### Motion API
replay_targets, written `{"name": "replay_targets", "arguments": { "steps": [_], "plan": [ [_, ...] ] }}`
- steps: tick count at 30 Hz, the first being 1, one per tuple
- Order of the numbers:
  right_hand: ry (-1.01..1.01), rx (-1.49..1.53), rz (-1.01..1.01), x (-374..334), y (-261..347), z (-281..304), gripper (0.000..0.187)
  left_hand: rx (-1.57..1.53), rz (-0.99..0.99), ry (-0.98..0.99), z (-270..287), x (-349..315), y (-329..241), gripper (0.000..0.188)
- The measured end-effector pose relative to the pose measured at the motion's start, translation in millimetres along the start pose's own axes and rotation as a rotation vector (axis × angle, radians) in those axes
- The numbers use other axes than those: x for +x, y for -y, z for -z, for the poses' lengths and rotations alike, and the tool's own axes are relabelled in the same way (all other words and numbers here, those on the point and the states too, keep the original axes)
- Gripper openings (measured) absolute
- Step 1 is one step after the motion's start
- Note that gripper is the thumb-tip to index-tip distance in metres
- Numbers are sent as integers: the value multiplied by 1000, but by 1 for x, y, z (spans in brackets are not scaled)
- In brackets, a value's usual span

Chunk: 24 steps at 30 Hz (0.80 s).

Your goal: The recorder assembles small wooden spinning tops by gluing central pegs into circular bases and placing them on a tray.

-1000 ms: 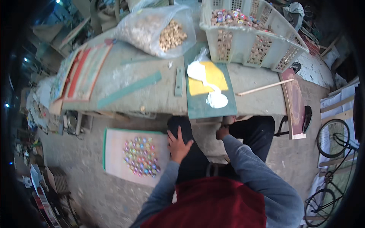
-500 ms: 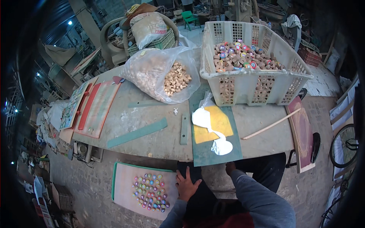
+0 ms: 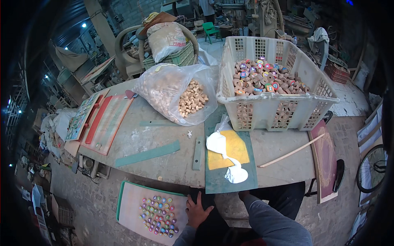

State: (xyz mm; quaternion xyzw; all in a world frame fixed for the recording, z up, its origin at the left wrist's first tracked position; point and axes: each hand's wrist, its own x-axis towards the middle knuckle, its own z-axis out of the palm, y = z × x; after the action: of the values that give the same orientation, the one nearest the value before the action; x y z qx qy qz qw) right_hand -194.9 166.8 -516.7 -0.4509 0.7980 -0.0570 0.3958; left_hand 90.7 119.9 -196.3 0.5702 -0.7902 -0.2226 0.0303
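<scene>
My left hand (image 3: 198,210) rests with fingers spread on my dark trouser leg, beside a board (image 3: 131,203) that carries several small coloured round pieces (image 3: 156,214) and lies on the floor at my left. My right hand (image 3: 243,194) is mostly hidden under the table's front edge, so only its wrist and grey sleeve show. On the table right in front of me lies a green board with a yellow sheet (image 3: 236,147) and white plastic scraps (image 3: 216,143).
A white lattice basket (image 3: 283,108) of wooden discs stands at the back right. A clear bag (image 3: 164,90) of plain wooden discs lies at the back centre. Green strips (image 3: 147,154), red-framed boards (image 3: 104,123), a thin stick (image 3: 290,151) and a bicycle wheel (image 3: 371,168) surround the table.
The view has tilted up and forward, showing more of the workshop behind. My left hand stays on my leg; the right hand remains at the table edge.
</scene>
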Motion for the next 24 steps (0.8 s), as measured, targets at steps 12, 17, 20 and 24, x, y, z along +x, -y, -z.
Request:
{"name": "replay_targets", "arguments": {
  "steps": [12, 17, 20, 24],
  "plan": [
    [134, -1046, 161, -15, 16, 10, 35, -51, 39, 40, 2, -2, 1, 99],
    [132, -1110, 175, -34, 28, 29, 31, -58, 45, 45, 5, -4, 2, 99],
    [245, -1178, 229, -33, 22, 25, 36, -60, 55, 61, 6, -5, 1, 99],
    [574, -1164, 308, -30, 35, 26, 45, -85, 50, 61, 12, -4, -1, 99]
  ]
}}
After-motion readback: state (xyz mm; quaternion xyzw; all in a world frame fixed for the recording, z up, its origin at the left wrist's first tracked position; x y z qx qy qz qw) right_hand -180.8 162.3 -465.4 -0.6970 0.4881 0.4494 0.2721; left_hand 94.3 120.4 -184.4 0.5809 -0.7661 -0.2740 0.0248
